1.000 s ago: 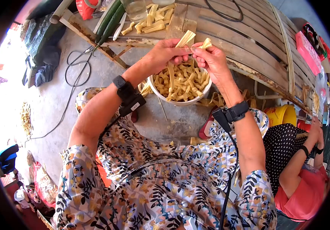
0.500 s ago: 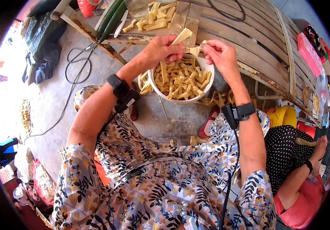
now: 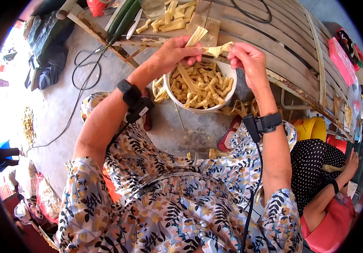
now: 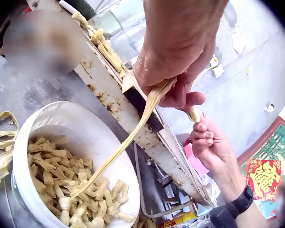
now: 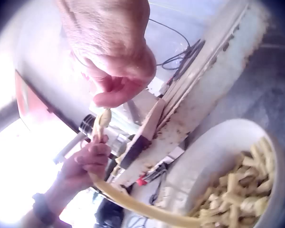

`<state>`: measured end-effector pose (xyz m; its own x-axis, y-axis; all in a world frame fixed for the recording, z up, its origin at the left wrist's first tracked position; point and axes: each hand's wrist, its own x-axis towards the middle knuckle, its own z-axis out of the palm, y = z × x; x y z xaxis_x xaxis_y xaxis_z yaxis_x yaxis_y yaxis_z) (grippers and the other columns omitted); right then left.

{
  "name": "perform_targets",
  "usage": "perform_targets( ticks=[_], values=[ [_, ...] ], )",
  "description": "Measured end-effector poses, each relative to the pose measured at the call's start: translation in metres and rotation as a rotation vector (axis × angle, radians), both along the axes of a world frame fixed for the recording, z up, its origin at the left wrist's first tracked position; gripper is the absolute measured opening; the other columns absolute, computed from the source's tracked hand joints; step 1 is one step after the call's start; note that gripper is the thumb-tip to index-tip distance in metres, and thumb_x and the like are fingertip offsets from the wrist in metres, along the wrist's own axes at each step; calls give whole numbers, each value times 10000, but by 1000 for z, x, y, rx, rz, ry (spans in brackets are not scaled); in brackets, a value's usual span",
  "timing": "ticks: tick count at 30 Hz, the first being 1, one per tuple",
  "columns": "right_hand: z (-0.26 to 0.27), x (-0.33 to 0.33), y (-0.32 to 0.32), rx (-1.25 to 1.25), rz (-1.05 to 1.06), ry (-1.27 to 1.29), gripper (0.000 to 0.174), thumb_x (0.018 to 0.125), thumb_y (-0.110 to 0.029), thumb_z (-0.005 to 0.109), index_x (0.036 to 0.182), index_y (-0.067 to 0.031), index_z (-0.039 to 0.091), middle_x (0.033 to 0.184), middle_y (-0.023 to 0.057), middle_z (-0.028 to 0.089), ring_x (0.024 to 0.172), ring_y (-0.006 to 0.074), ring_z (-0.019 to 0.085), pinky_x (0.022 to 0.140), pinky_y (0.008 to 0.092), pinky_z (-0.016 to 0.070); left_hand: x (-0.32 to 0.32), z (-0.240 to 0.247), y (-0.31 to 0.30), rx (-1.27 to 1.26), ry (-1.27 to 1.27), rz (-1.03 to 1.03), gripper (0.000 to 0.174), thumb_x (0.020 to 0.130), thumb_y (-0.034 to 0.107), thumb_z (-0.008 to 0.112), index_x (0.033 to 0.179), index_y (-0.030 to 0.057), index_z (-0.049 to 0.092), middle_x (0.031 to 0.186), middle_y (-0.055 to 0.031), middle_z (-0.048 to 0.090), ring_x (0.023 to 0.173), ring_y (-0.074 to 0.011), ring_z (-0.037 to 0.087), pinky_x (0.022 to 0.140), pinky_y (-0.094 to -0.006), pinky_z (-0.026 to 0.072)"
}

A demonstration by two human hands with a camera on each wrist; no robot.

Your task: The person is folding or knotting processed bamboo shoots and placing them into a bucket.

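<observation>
Between my two hands a pale yellow, pleated strip (image 3: 215, 51) is stretched, with a knot in its middle. My left hand (image 3: 176, 52) pinches it near one side, and a fanned end sticks up above those fingers. A long tail of the strip (image 4: 128, 141) hangs from the left hand down over the bucket in the left wrist view. My right hand (image 3: 249, 60) pinches the other short end between thumb and fingertips. Below both hands stands a white bucket (image 3: 167, 90) holding a heap of knotted yellow strips (image 3: 202, 86).
A slatted wooden bench (image 3: 249, 38) with a rusty frame lies just beyond the bucket. On it are more knotted strips (image 3: 175, 19), cucumbers (image 3: 124, 21), a white-handled knife (image 3: 134, 25) and a glass jar (image 3: 152, 6). Another person (image 3: 331, 211) sits at the right.
My hands have moved apart, the right one going right, and the knot now shows drawn out between them. The seated person's hand has lowered.
</observation>
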<state>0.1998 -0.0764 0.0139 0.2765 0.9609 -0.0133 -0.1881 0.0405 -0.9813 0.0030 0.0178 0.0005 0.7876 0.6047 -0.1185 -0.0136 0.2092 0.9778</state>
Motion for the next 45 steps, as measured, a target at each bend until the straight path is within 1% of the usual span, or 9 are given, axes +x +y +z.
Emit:
perform_targets(
  ticks=[10,15,20,26,29,34,38,39,45],
  values=[
    [-12,-16,-5,-276,193,-428,306,815,-189,607,1028,25,552,683,59,606,519,74,534,431,180,401,-23,10,3,82,221,-168,295,902,274,448,960,9,564,633,-8,542,422,-11,352,392,-156,276],
    [-7,-20,-1,-108,292,-151,224,816,-141,593,996,-8,592,715,22,605,566,43,513,481,156,401,-3,23,-21,107,240,-385,312,902,286,447,944,-3,558,631,11,527,448,-16,366,420,-173,298],
    [-2,0,-1,-2,257,-188,175,811,-56,566,975,-28,621,803,32,624,678,67,573,589,175,467,-14,6,-3,-122,40,-269,249,899,229,465,988,16,559,681,5,541,492,-35,409,470,-163,354],
    [-4,9,2,158,229,-391,236,818,-77,569,1049,-30,585,906,37,634,825,126,600,742,242,484,-12,-2,-11,523,215,20,149,846,139,534,930,30,593,654,6,554,543,-48,472,493,-187,400],
    [-6,4,5,91,192,-568,199,830,-122,568,1007,-36,598,882,51,642,809,124,605,713,249,492,-2,-5,-22,1143,180,74,140,784,121,581,896,38,587,685,-89,571,576,-199,558,534,-281,452],
    [-18,-16,-6,-389,381,-574,161,841,-136,542,822,4,620,576,29,564,519,84,534,487,205,424,-1,9,-33,1405,261,-189,138,753,131,605,857,43,579,753,-112,563,654,-300,547,553,-340,445],
    [-31,-8,-11,-459,533,-514,172,847,-123,531,827,16,630,529,-14,493,430,36,414,403,179,313,-11,5,-21,1133,223,-185,167,735,155,640,832,31,587,738,-111,570,639,-279,541,584,-311,451],
    [-28,-9,-13,-445,559,-451,173,845,-123,534,825,19,630,511,-17,485,419,31,401,398,175,294,-14,6,-16,1134,230,-162,158,734,157,652,796,22,600,716,-77,590,615,-194,552,592,-273,450],
    [0,-22,-23,-167,928,230,359,844,-283,561,993,44,577,490,-46,461,399,29,368,405,189,297,-21,3,6,578,310,-81,190,802,240,622,780,54,654,570,31,543,544,-52,495,488,-214,403]
  ],
)
